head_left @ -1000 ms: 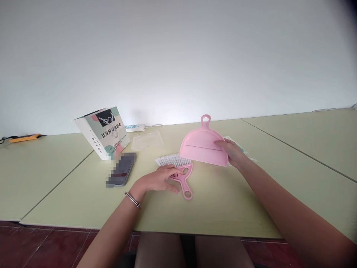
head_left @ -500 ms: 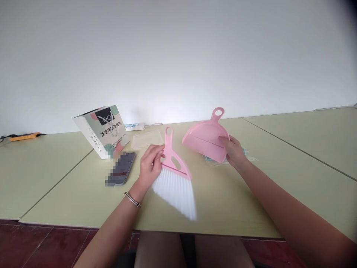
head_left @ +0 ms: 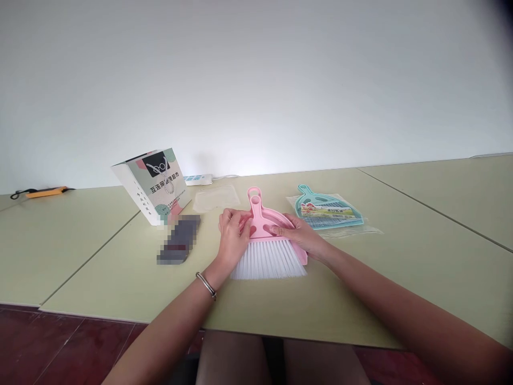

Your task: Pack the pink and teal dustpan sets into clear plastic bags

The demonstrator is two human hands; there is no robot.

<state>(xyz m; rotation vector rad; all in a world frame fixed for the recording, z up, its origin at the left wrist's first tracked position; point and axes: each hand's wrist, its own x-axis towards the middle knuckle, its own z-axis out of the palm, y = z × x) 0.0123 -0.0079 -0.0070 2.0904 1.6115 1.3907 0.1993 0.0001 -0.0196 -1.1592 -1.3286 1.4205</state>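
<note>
A pink hand brush (head_left: 272,259) with white bristles lies over the front of a pink dustpan (head_left: 301,253), their handles nearly lined up and pointing away from me. My left hand (head_left: 234,232) is closed on the left side of the brush head. On the right, my right hand (head_left: 300,235) grips the dustpan's edge, its thumb reaching over onto the brush. The brush covers most of the pan. Beyond my right hand, a teal dustpan and brush set (head_left: 331,209) with a printed label rests on clear plastic wrapping.
A paper bag (head_left: 160,187) with rope handles stands at the back left, a pixelated phone (head_left: 180,240) in front of it. Near the wall are a clear plastic sheet (head_left: 216,198) and a white power strip (head_left: 199,179). An orange object (head_left: 47,192) lies far left.
The pink brush and dustpan, held apart before, are now brought together. My right hand moved left and toward me with the pan, uncovering the teal set. The brush has turned straighter.
</note>
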